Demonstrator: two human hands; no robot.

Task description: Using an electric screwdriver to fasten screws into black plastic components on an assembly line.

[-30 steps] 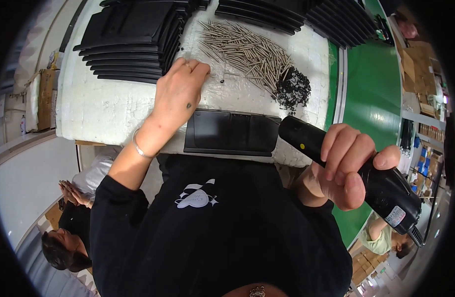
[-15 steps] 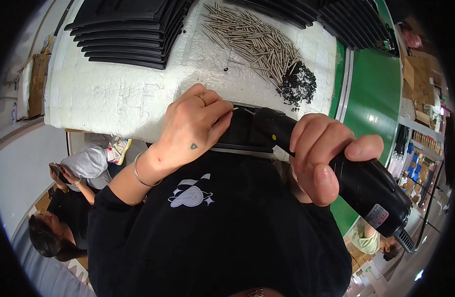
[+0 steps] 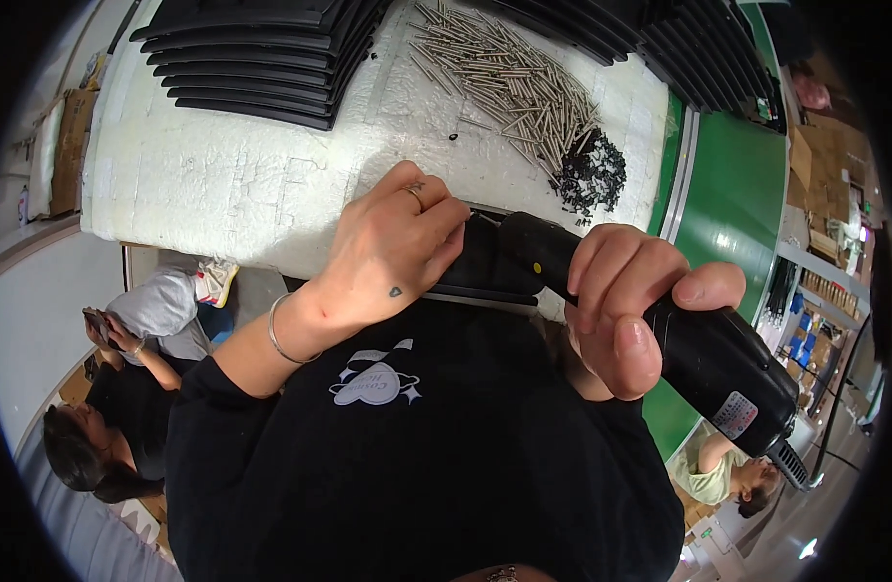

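Your right hand (image 3: 625, 306) is wrapped around a black electric screwdriver (image 3: 722, 364), whose nose points left over a black panel (image 3: 475, 264) lying along the near edge of the white-covered surface (image 3: 213, 184). Your left hand (image 3: 397, 238) bends over that panel's left part, its fingers drawn together beside the screwdriver's tip; whether they pinch anything, you cannot tell from here. Beyond, a small black piece (image 3: 453, 137) lies alone, and near the right edge sit a heap of black screws (image 3: 591, 177) and, farther, a pile of metal rods (image 3: 518, 87). Stacked black panels (image 3: 247, 60) fill the far left corner.
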